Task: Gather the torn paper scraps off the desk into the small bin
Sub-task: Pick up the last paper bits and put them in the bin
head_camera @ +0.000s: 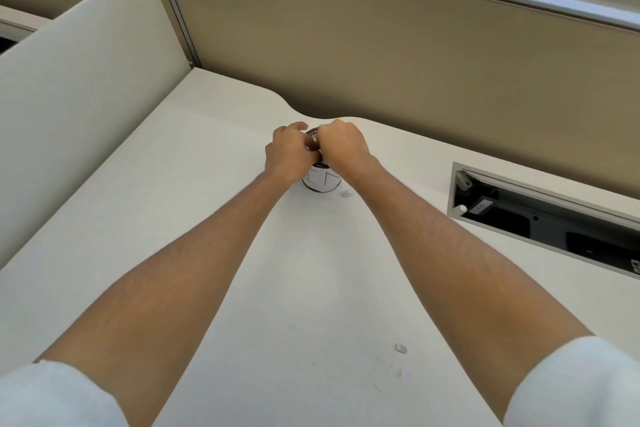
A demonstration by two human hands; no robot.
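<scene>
A small round white bin [322, 181] with a dark rim stands near the far edge of the pale desk [173, 218]. Both hands hover over its mouth, touching each other. My left hand [289, 152] and my right hand [341, 146] have their fingers curled together above the opening; what lies inside the fingers is hidden. One small white paper scrap [345, 193] lies on the desk just right of the bin's base. Another scrap [401, 348] lies nearer to me, between my forearms.
A brown partition [415, 62] with a blue sign reading 474 runs behind the desk. A curved cream panel [79, 73] rises on the left. An open cable tray [540, 215] with dark parts is sunk into the desk on the right.
</scene>
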